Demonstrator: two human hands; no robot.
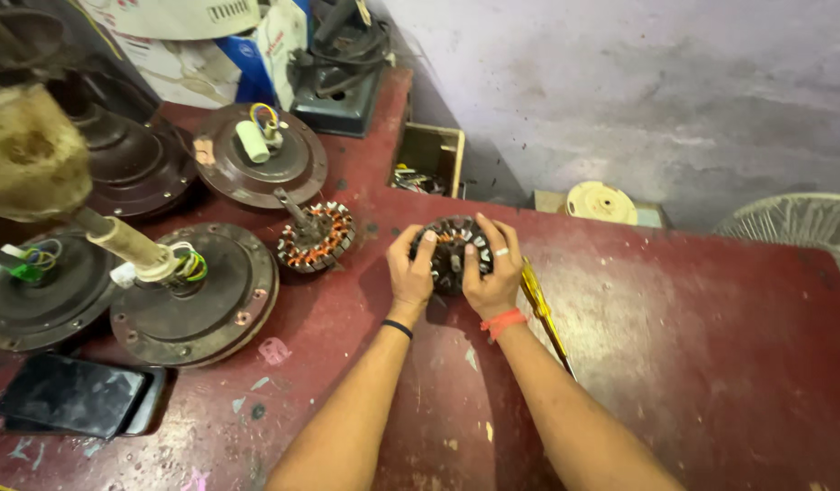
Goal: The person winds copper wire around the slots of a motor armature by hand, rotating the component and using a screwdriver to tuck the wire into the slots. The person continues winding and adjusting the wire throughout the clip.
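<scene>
Stator core (452, 253), dark and round with slotted teeth, is held flat on the worn red worktable (674, 345), near its back edge. It is gripped from both sides: the left hand (409, 273) is curled against its left rim, fingers bent over the top; the right hand (492, 268) is cupped on its right rim, fingers spread across the teeth, a ring seen on one finger. A yellow-handled tool (540, 309) is laid just beside the right wrist. A second stator with copper windings (316, 236) is set to the left, near but apart. Three round dark motor housings (201, 291) with coloured wire ends are ranged further left. A black phone (74, 395) is placed at the table's near-left corner. A small wooden box (429, 159) of parts is seen behind the table edge.
</scene>
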